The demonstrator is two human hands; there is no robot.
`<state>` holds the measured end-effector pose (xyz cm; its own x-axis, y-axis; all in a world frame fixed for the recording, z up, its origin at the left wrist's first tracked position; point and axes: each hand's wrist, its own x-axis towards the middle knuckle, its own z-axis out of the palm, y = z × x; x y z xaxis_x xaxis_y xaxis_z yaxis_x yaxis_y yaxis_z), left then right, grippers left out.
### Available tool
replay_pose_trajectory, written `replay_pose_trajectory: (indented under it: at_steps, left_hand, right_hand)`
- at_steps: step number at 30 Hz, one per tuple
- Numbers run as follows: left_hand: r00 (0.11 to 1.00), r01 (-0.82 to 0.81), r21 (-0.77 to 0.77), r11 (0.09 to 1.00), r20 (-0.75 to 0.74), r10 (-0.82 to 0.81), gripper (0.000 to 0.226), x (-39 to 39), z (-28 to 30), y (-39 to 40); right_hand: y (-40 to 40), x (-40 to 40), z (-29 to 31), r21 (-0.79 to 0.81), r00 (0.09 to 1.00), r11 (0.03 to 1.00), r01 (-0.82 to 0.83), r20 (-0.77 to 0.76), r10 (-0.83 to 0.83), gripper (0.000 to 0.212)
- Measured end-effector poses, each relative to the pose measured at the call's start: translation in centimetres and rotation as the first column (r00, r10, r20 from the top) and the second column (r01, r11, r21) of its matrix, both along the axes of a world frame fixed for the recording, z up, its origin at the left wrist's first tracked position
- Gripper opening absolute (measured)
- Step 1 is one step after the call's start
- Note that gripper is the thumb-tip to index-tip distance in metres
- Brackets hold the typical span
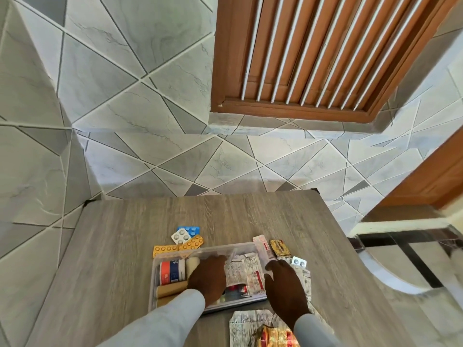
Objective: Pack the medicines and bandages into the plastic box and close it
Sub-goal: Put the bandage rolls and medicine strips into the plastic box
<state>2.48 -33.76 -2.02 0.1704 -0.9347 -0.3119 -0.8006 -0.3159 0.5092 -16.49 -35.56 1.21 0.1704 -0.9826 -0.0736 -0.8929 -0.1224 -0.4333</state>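
**Both hands at the open box, loose packs ringed around it**

The clear plastic box (153, 284) sits lidless near the table's near edge, on a grey wood-grain table (120, 246) whose far half lies bare up to the tiled wall.

The left hand (208, 276) reaches into the box, palm down, fingers together on a crinkled paper sachet (244, 270). The right hand (285, 289) rests at the box's right wall, thumb spread from curled fingers; whether it grips anything I cannot tell.

Inside, at the left end, a red-and-blue roll (171, 271) stands beside a cream bandage roll (191, 264), with tan rolls (170, 291) below.

Just beyond the far rim lie flat orange blister strips (175, 247), a white one (180, 237) and a blue one (191, 230). A small silver blister (299, 262) and a brown sachet (280, 247) lie off the right corner.
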Motion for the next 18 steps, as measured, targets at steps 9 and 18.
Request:
replay_pose_trajectory:
  at_steps: [9,18]
  left_hand:
    - [0.990,-0.097,0.053,0.994,-0.100,0.102,0.028,-2.6,0.4,-1.1]
    - [0.991,-0.081,-0.328,0.941,0.075,0.112,0.040,-8.3,1.8,2.6]
  right_hand:
    - [-1.4,-6.4,-1.4,0.054,0.991,0.997,-0.049,0.127,0.042,0.023]
    - [-1.7,-12.9,-2.8,0.344,0.952,0.902,-0.262,0.247,0.182,0.028]
